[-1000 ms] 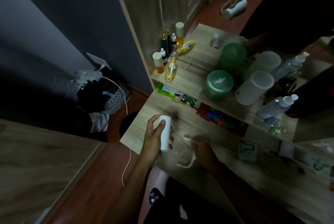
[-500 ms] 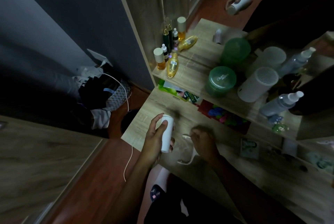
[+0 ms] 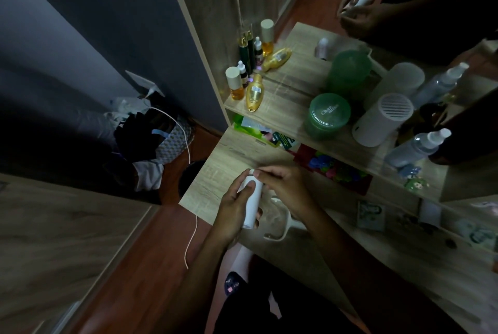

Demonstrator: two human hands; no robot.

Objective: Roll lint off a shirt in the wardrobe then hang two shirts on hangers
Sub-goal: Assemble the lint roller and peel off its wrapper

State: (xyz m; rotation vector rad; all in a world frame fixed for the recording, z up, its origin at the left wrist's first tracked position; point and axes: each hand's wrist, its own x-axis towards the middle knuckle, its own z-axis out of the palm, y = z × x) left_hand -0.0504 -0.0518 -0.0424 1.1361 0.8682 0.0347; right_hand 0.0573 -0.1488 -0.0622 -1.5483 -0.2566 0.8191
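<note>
A white cylindrical lint roller case [image 3: 252,203] stands nearly upright above the near left corner of the wooden dressing table [image 3: 215,172]. My left hand [image 3: 234,208] grips its body, thumb across the front. My right hand [image 3: 283,188] reaches over from the right and its fingertips pinch the top end of the case. A white curved handle piece [image 3: 280,231] lies on the table just right of the case, partly under my right wrist. No shirt or hanger is in view. A mirror at the upper right repeats both hands and the case.
A shelf above the table carries small bottles [image 3: 248,75], a lying gold bottle [image 3: 254,92], a green jar [image 3: 327,115], a white cylinder [image 3: 382,118] and a spray bottle [image 3: 416,148]. A basket of clothes [image 3: 161,139] and a white cable [image 3: 192,226] lie on the floor at left.
My right hand rose from the table beside the white handle piece and now pinches the top of the white case. My left hand kept hold of the case.
</note>
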